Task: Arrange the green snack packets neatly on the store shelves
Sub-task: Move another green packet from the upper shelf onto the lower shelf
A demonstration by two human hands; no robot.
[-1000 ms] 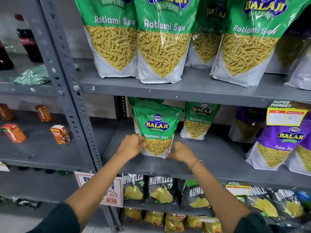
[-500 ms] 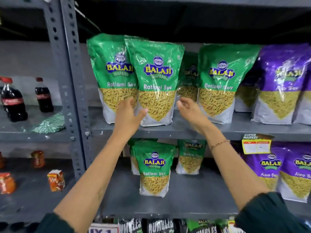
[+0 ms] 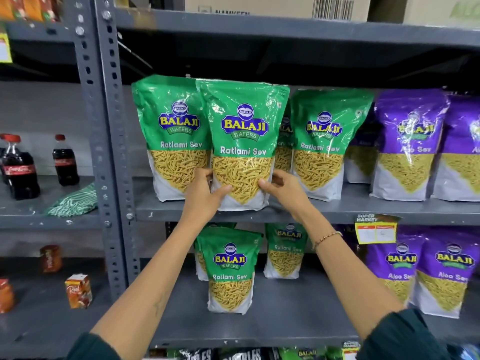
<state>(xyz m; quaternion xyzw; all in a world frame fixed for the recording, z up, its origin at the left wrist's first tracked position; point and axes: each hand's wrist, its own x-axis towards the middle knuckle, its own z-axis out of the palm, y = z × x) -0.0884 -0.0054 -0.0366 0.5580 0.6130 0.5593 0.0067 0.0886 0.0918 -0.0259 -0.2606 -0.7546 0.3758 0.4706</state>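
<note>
A large green Ratlami Sev packet [image 3: 242, 136] stands upright at the front of the upper shelf [image 3: 337, 211]. My left hand [image 3: 205, 196] grips its lower left edge and my right hand [image 3: 283, 189] grips its lower right edge. A second large green packet [image 3: 174, 131] stands just left of it, partly overlapped. A third [image 3: 324, 141] stands to the right, with another green one half hidden behind. On the lower shelf [image 3: 285, 320] a small green packet [image 3: 230, 268] stands in front, and another small one [image 3: 285, 250] sits further back.
Purple Aloo Sev packets [image 3: 410, 144] fill the right of both shelves. A grey perforated upright [image 3: 109, 152] divides the bays. The left bay holds cola bottles [image 3: 19, 167], a green cloth [image 3: 75, 201] and small orange cartons [image 3: 78, 289]. A yellow price tag [image 3: 375, 229] hangs on the shelf edge.
My hands left the small packet on the lower shelf, rose to the upper shelf and closed on the sides of the middle large green packet. The view tilted upward.
</note>
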